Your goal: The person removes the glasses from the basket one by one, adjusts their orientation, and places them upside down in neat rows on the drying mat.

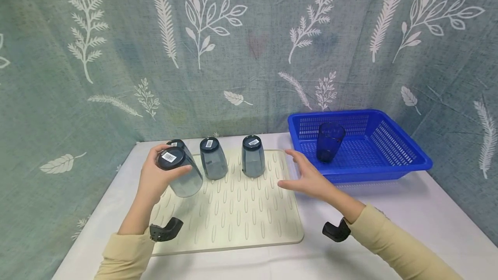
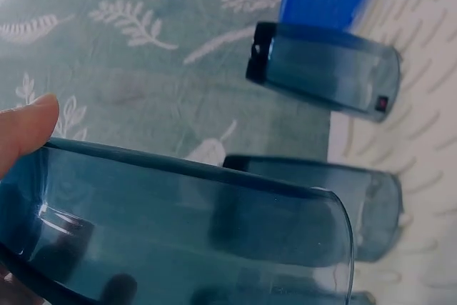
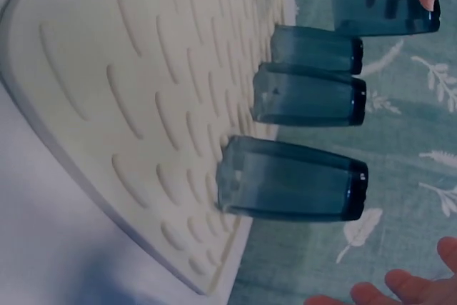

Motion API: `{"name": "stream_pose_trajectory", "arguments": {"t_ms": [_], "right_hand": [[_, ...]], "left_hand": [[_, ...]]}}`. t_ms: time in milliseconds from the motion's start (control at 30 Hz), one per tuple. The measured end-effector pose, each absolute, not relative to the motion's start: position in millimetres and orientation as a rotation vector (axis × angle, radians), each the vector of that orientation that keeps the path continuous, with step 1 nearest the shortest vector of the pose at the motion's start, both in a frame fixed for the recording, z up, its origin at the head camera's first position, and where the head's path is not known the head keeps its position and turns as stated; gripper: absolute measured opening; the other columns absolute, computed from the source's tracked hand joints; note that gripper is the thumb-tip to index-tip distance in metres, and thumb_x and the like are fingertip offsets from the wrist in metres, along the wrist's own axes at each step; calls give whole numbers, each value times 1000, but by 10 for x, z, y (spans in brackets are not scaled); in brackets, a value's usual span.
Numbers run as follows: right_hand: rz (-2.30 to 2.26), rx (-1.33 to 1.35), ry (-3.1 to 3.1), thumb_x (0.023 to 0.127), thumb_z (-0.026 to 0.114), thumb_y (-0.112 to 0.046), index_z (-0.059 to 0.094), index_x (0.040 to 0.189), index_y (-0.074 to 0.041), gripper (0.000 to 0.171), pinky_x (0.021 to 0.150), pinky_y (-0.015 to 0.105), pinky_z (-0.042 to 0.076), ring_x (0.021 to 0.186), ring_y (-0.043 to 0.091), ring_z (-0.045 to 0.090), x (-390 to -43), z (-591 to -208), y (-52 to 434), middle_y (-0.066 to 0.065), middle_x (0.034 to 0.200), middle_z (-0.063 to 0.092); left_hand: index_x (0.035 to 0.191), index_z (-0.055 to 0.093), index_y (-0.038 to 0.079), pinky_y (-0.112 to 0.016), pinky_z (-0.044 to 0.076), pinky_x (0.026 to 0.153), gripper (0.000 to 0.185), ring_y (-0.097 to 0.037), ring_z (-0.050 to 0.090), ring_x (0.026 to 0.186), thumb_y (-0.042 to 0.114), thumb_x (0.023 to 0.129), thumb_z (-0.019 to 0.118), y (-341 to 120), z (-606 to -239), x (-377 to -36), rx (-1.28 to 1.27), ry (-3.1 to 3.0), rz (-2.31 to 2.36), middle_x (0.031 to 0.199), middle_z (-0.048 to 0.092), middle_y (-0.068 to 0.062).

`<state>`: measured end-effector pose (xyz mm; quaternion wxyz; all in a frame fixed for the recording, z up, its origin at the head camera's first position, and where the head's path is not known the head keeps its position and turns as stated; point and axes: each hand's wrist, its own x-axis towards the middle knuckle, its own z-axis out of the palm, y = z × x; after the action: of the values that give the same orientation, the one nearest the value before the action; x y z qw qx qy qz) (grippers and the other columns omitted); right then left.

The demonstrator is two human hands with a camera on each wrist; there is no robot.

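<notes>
My left hand [image 1: 151, 177] grips a grey-blue glass tumbler [image 1: 187, 183] near its dark, labelled base. The tumbler is upside down, tilted, and held above the left part of a cream ribbed mat [image 1: 241, 224]. Three similar tumblers stand mouth down along the mat's far side: one [image 1: 180, 143] partly hidden behind the held one, one [image 1: 214, 163] beside it, and one [image 1: 253, 163] farther right. My right hand [image 1: 309, 179] is between the mat's right edge and a blue basket [image 1: 389, 173]. Its fingers and thumb are spread apart, holding nothing.
Inside the blue basket, toward its left, another tumbler [image 1: 330, 141] leans slightly, base down. Mat and basket lie on a white-covered table [image 1: 358, 237]. A grey-green leaf-patterned curtain [image 1: 256, 55] hangs behind and around the sides.
</notes>
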<state>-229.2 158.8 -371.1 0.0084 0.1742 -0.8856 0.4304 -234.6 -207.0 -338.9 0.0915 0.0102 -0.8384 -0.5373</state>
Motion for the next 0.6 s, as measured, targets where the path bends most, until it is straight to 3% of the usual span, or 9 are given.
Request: {"name": "stream_pose_trajectory", "arguments": {"t_ms": [167,333,600], "right_hand": [[1390,555,-2737,76,73,-30,29,141,-10,80,94,53,40,125,38,37,-2290,-3655,1669,16,143,31],[1397,514,-2705,78,73,-31,28,142,-13,80,94,50,42,125,35,38,-2302,-3578,1802,14,144,31],[1300,446,-2722,79,71,-32,26,143,-11,80,96,52,39,126,37,36,-2355,-3445,2025,17,144,30]], "left_hand": [[138,27,9,-22,44,79,84,-26,45,116,26,73,78,-2170,-3436,-2322,78,-2514,-1549,135,40,-15],[137,28,9,-19,43,76,82,-27,45,115,28,74,77,-2251,-3494,-2297,99,-2542,-1512,134,40,-17],[137,27,6,-30,42,80,83,-33,44,116,27,74,77,-2351,-3598,-2296,111,-2613,-1455,134,40,-22]]}}
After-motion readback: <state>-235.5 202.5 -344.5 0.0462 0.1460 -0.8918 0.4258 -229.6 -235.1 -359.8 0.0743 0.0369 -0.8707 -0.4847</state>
